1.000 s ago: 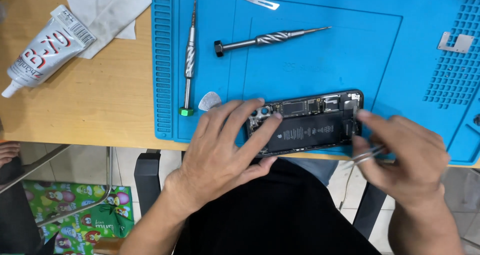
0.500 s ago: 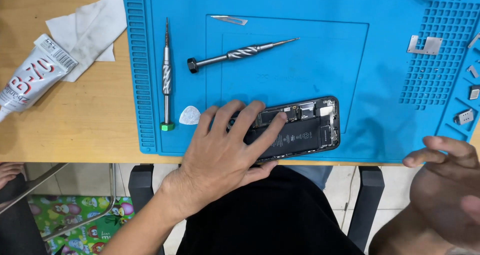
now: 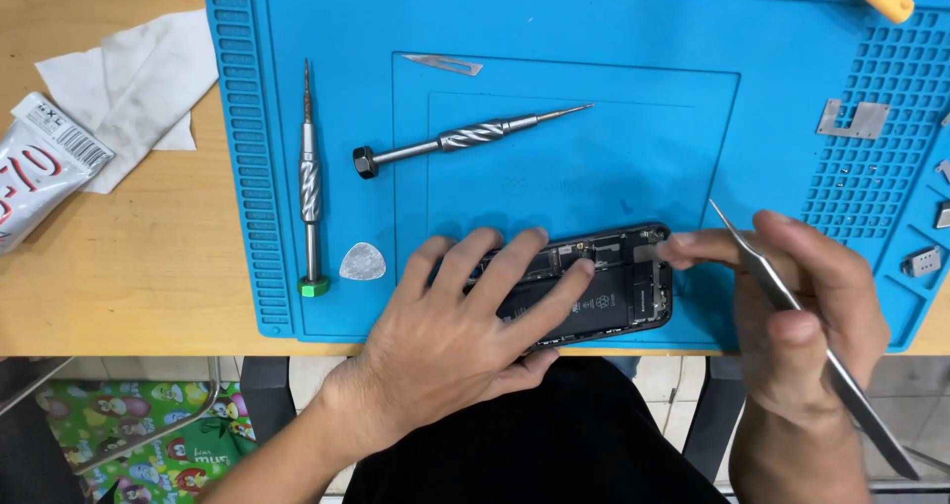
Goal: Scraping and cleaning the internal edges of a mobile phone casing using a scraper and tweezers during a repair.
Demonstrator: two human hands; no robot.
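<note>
Two hands are engaged: the opened phone (image 3: 604,291), lying left-right, is pinned under the spread left hand (image 3: 465,316); tweezers (image 3: 792,306) are pinched by the right hand (image 3: 802,326) at its right end

Left hand (image 3: 450,341) pins opened phone (image 3: 604,286) on blue mat (image 3: 594,158); right hand (image 3: 807,311) grips tweezers (image 3: 792,306).

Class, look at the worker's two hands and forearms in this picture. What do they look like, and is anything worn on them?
Both the left hand and the right hand are bare: no gloves, rings or watch can be seen. The forearms are bare too, with no sleeves reaching into view. The fingers have short, plain nails. No marks or bandages show.
</note>
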